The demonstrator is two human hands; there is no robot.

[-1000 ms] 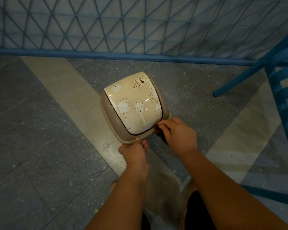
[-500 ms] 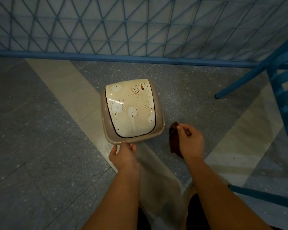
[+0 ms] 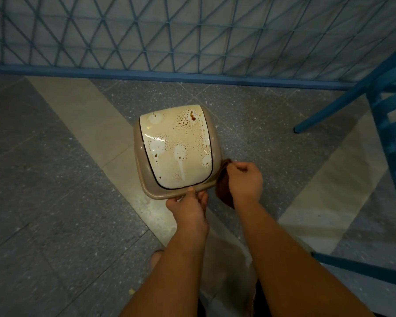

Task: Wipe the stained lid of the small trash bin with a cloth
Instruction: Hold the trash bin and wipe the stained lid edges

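While standing on the grey speckled floor [image 3: 55,202] in front of the blue lattice fence [image 3: 192,30], shows a small tan trash bin [image 3: 139,161] from above, capped by a cream lid [image 3: 177,147] edged with a thin dark line. Carries brown specks and blotches across most of its glossy face, thickest near the far right corner, with several pale round patches and a couple of pale runs trailing toward the near edge. Sits partly over a lighter beige band of flooring, with blue chair legs [image 3: 329,106] well apart to the right. Reaches in from below with both bare forearms. Pinches the near rim of the bin with the left hand [image 3: 188,207], thumb on top of the rim and fingers curled under it. Keeps the right hand [image 3: 245,181] closed in a loose fist just beside the bin's near right corner, clutching a dark brown cloth [image 3: 224,186] that hangs down from the fingers, its upper end touching or almost touching the bin's edge, and not laid on the lid's face. Points knuckles of the right hand away from the bin, wrist bent slightly inward.
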